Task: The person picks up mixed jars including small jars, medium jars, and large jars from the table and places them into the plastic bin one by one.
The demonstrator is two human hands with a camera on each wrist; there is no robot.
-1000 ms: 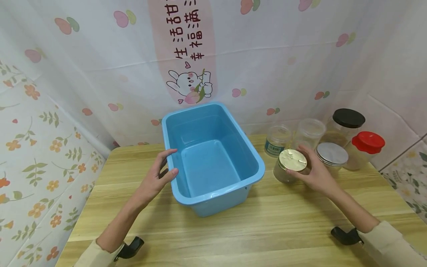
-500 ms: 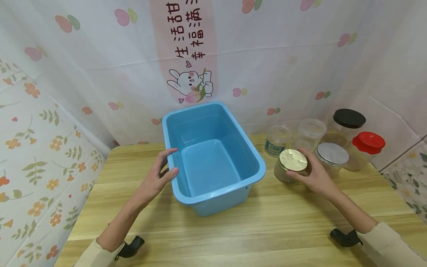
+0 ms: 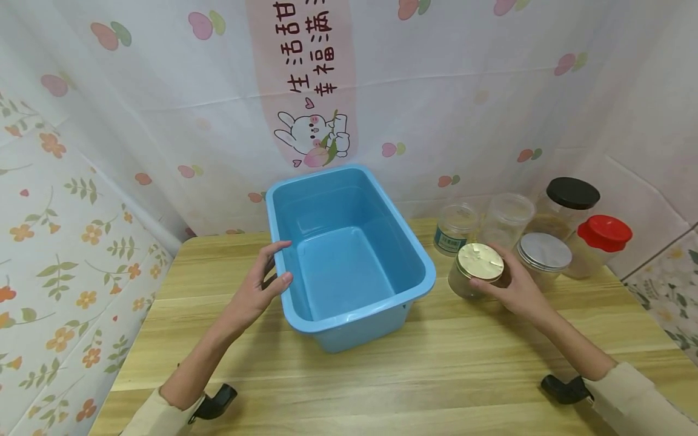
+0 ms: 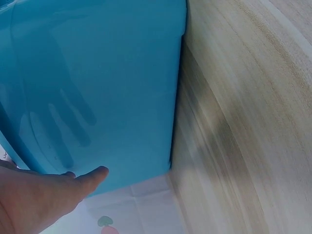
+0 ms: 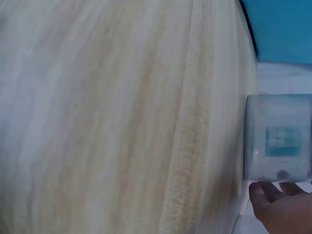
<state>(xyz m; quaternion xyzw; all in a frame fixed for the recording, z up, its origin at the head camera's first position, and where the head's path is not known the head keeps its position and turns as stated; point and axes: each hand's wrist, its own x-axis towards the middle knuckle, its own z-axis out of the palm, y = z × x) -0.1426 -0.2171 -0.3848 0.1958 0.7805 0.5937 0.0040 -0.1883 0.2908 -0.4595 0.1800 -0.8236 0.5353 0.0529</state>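
Observation:
A light-blue plastic basin point(image 3: 362, 332) stands on the wooden table, with nothing inside it. My left hand point(image 3: 260, 283) grips its left rim, thumb and index fingertip showing over the edge. In the left wrist view, that hand point(image 4: 46, 197) lies against the basin's outer wall point(image 4: 126, 97). Over at the right, my right hand point(image 3: 517, 287) holds a clear jar with a gold lid point(image 3: 480, 261), thumb on the near side and fingers round the far side. The right wrist view has the jar point(image 5: 256, 117) sideways, fingers point(image 5: 273, 192) at its side.
Behind the gold-lidded jar stand a clear jar with a teal label point(image 3: 450, 241) and another clear jar point(image 3: 507, 215). To the right are jars with silver point(image 3: 544, 251), black point(image 3: 572, 192) and red point(image 3: 605, 231) lids. A patterned curtain point(image 3: 436, 109) hangs behind.
The view has shifted very slightly. Both hands keep their hold, and neither the basin nor the gold-lidded jar visibly moves on the table.

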